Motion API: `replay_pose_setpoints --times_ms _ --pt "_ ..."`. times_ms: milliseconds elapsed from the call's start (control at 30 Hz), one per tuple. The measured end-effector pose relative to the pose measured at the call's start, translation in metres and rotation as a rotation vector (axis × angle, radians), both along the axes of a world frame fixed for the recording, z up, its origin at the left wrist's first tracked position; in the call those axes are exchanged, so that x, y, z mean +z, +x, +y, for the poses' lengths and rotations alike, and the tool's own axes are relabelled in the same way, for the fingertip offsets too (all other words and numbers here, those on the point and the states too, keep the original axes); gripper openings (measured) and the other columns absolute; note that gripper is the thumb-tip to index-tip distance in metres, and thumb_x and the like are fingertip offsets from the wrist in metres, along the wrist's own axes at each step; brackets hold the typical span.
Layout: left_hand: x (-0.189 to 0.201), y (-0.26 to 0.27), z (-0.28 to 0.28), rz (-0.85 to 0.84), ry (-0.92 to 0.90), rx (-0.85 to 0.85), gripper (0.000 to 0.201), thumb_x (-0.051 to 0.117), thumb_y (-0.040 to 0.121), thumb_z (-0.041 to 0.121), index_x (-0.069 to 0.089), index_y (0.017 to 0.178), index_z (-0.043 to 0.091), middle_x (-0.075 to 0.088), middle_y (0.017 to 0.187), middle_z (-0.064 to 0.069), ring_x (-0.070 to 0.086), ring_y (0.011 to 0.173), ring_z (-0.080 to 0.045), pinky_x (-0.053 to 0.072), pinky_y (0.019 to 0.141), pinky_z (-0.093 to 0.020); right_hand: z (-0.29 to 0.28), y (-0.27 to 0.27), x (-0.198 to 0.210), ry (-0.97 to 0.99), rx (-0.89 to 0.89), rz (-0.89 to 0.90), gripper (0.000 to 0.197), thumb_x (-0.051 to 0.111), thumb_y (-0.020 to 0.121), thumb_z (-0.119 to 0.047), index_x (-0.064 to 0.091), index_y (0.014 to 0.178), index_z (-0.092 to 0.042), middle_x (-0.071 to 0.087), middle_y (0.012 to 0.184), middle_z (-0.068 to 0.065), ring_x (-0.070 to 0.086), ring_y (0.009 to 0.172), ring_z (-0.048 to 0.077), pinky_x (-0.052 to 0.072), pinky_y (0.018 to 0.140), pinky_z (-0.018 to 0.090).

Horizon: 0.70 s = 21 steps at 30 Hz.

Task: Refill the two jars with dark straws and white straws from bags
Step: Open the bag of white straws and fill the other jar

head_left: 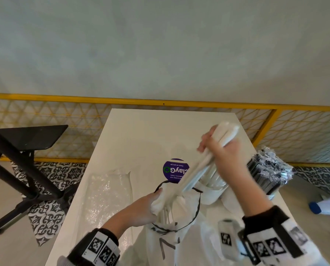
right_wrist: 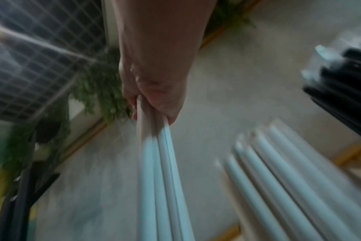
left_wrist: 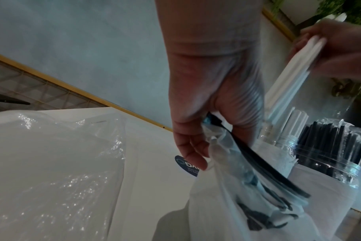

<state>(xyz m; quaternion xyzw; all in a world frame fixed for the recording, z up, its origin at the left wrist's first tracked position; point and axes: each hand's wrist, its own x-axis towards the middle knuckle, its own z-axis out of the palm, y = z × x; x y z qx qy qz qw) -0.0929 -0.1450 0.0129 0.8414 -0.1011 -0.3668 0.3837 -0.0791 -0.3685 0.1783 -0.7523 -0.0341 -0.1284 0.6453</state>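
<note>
My right hand grips a bunch of white straws near their upper ends, lifted above the white table. Their lower ends reach the mouth of a white bag with a black rim. My left hand grips that bag's rim at its left side; the left wrist view shows the fingers curled round the plastic and black edge. A clear jar with white straws stands behind the bag. Right of it, a jar packed with dark straws sits near the table's right edge.
An empty clear plastic bag lies flat on the table's left half. A purple round sticker marks the table's middle. A black table leg and base stand on the floor at left. A yellow-framed screen runs behind the table.
</note>
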Motion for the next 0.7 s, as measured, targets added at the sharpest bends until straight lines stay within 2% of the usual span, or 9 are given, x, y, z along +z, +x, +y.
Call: replay_pose_setpoints --times_ms 33,133,200,267,367,467,533,600,700 --pt "-0.001 0.001 -0.001 0.002 0.001 0.005 0.087 0.051 0.080 0.004 0.007 0.150 0.033 0.018 0.158 0.005 0.058 0.088 -0.008 0.044 0.070 -0.014 -0.009 0.004 0.014 0.037 -0.017 -0.056 0.021 0.059 0.089 -0.007 0.058 0.078 -0.024 0.064 0.062 -0.003 0.065 0.067 0.019 0.056 0.074 0.037" --pt "-0.002 0.002 -0.004 0.001 0.013 0.010 0.087 0.051 0.082 0.004 0.007 0.150 0.034 0.018 0.158 0.006 0.055 0.078 -0.007 0.044 0.068 -0.019 -0.033 0.019 0.038 0.059 -0.086 -0.150 0.020 0.059 0.089 -0.005 0.056 0.081 -0.022 0.062 0.060 -0.005 0.063 0.067 0.018 0.054 0.079 0.043" --pt "-0.002 0.003 -0.004 0.003 0.007 0.005 0.087 0.051 0.082 0.004 0.006 0.150 0.034 0.017 0.157 0.007 0.053 0.071 -0.005 0.043 0.065 -0.019 -0.045 0.029 0.038 0.055 -0.129 -0.152 0.021 0.060 0.088 -0.004 0.056 0.081 -0.023 0.062 0.059 -0.006 0.063 0.066 0.020 0.052 0.082 0.049" --pt "-0.001 0.003 -0.005 0.001 0.000 0.002 0.087 0.051 0.082 0.005 0.006 0.150 0.035 0.018 0.157 0.007 0.047 0.064 -0.005 0.041 0.063 -0.021 -0.052 0.035 0.030 0.009 -0.145 -0.118 0.020 0.060 0.088 -0.006 0.056 0.081 -0.023 0.063 0.060 -0.006 0.064 0.067 0.020 0.052 0.083 0.051" --pt "-0.001 0.003 -0.005 0.001 -0.002 0.009 0.087 0.051 0.081 0.005 0.006 0.150 0.035 0.022 0.157 0.003 0.045 0.058 -0.003 0.040 0.061 -0.023 -0.054 0.036 0.013 -0.072 -0.171 -0.071 0.018 0.062 0.088 -0.012 0.057 0.080 -0.027 0.066 0.067 -0.005 0.067 0.075 0.023 0.055 0.081 0.045" --pt "-0.001 0.003 -0.004 0.007 -0.018 0.004 0.089 0.052 0.078 0.007 0.007 0.150 0.035 0.014 0.158 0.010 0.051 0.072 -0.011 0.043 0.067 -0.027 -0.053 0.038 -0.009 -0.191 -0.192 0.017 0.004 0.064 0.088 -0.018 0.060 0.087 -0.019 0.067 0.078 -0.001 0.066 0.073 0.018 0.056 0.070 0.031" --pt "-0.001 0.004 -0.003 0.002 -0.029 0.001 0.090 0.051 0.075 0.010 0.007 0.149 0.036 0.013 0.158 0.011 0.051 0.074 -0.013 0.045 0.068 -0.028 -0.054 0.042 -0.031 -0.329 -0.231 0.106 0.019 0.067 0.086 -0.026 0.063 0.100 -0.013 0.067 0.085 0.002 0.063 0.069 0.013 0.053 0.061 0.023" --pt "-0.002 0.004 -0.002 0.004 -0.037 0.002 0.091 0.051 0.074 0.012 0.007 0.149 0.036 0.014 0.158 0.011 0.053 0.075 -0.012 0.048 0.069 -0.030 -0.058 0.048 -0.052 -0.355 -0.262 0.168 0.045 0.072 0.079 -0.035 0.058 0.118 -0.016 0.066 0.106 0.002 0.064 0.081 0.011 0.055 0.070 0.028" --pt "-0.001 0.004 -0.003 -0.002 -0.034 0.003 0.089 0.052 0.077 0.009 0.007 0.150 0.033 0.017 0.158 0.009 0.052 0.067 -0.007 0.046 0.066 -0.021 -0.064 0.052 -0.068 -0.419 -0.317 0.242 0.090 0.075 0.058 -0.064 0.048 0.128 -0.013 0.056 0.130 0.008 0.061 0.105 0.023 0.054 0.087 0.041"
